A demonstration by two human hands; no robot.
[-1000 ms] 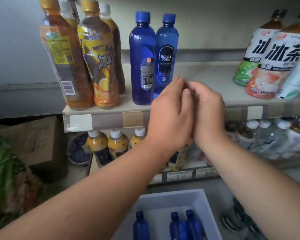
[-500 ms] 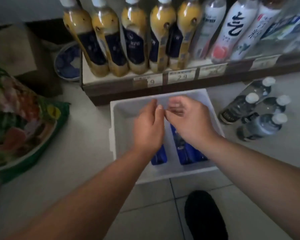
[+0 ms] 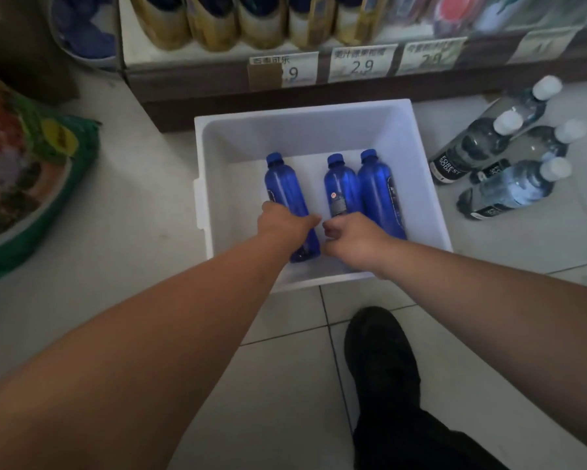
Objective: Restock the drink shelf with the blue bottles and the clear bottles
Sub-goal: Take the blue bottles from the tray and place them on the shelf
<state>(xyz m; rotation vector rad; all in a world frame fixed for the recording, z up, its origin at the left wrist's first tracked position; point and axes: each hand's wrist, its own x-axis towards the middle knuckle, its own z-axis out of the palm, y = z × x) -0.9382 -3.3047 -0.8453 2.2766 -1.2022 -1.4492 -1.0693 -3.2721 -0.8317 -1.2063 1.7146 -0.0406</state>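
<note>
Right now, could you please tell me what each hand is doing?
Left hand: holding the left blue bottle.
Right hand: on the middle blue bottle; grip cannot be told.

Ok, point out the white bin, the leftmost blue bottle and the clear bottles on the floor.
white bin (image 3: 305, 111): head view, far rim.
leftmost blue bottle (image 3: 285, 184): head view, upper body.
clear bottles (image 3: 509, 189): head view, nearest bottle's body.

blue bottles: glossy plastic | crate: matt white | floor: smooth tile

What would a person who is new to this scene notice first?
Three blue bottles lie in a white box on the floor. The left hand holds the leftmost one and the right hand reaches the middle one. Clear bottles lie on the tiles to the right of the box.
</note>
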